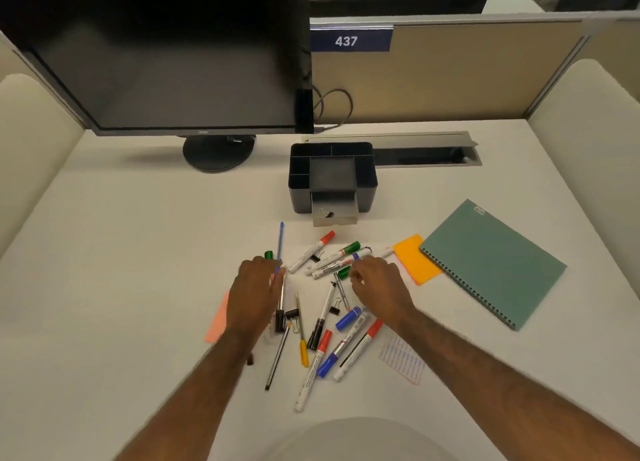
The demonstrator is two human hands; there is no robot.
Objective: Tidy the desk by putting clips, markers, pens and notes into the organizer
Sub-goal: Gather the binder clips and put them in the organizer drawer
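The black organizer (367, 183) stands at the middle back of the desk. Its grey drawer (334, 218) is pulled out and holds one binder clip (327, 213). In front of it lies a scatter of markers (311, 251), pens (277, 356) and binder clips (335, 309). My left hand (254, 291) lies palm down over the left side of the pile, fingers spread, its tips by a green cap (269, 254) and a blue pen (280, 239). My right hand (379, 284) hovers over the right side with its fingers curled beside a green marker (344, 272). Whether it pinches anything is hidden.
An orange note pad (414, 258) and a teal spiral notebook (491, 263) lie to the right. A pink note (218, 322) sticks out under my left wrist, and a lined note (403, 362) lies near my right forearm. A monitor (166, 62) stands at the back left, with a cable tray (415, 149) behind the organizer.
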